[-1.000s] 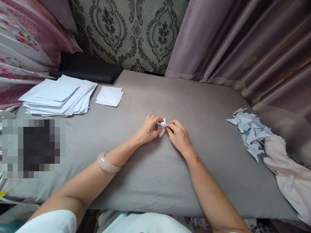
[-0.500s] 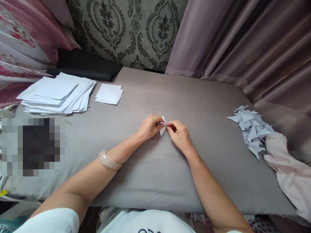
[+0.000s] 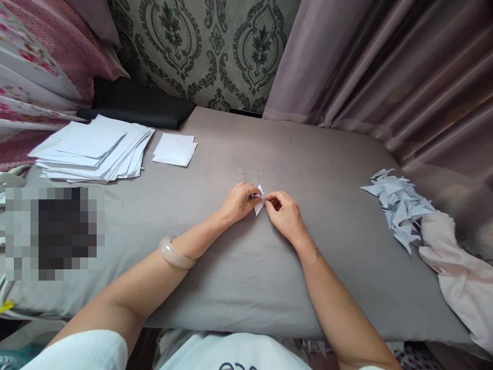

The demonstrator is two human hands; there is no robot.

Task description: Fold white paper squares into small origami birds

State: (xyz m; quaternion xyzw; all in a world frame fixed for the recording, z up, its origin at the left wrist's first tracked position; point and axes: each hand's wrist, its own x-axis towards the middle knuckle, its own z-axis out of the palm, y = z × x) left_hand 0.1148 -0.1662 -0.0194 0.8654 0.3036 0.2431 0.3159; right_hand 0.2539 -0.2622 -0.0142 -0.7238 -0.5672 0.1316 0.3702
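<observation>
Near the middle of the grey cloth-covered table, a small folded piece of white paper (image 3: 259, 206) with pointed ends is held between both hands. My left hand (image 3: 242, 201) pinches it from the left, fingers closed over its middle. Thumb and forefinger of my right hand (image 3: 284, 209) are pinched together at the paper's right edge. The fingers cover part of the folds. At the right lies a heap of folded paper pieces (image 3: 400, 200) with sharp points, much like the held one.
A thick stack of white paper sheets (image 3: 92, 149) lies at the left, with a few smaller paper squares (image 3: 175, 150) beside it. Behind them is a black folded item (image 3: 138, 103). Pale pink cloth (image 3: 454, 272) lies by the heap. Curtains (image 3: 346, 67) hang at the right.
Hardly anything differs. The whole view has shifted very slightly, and both hands keep the same pinch at the folded paper.
</observation>
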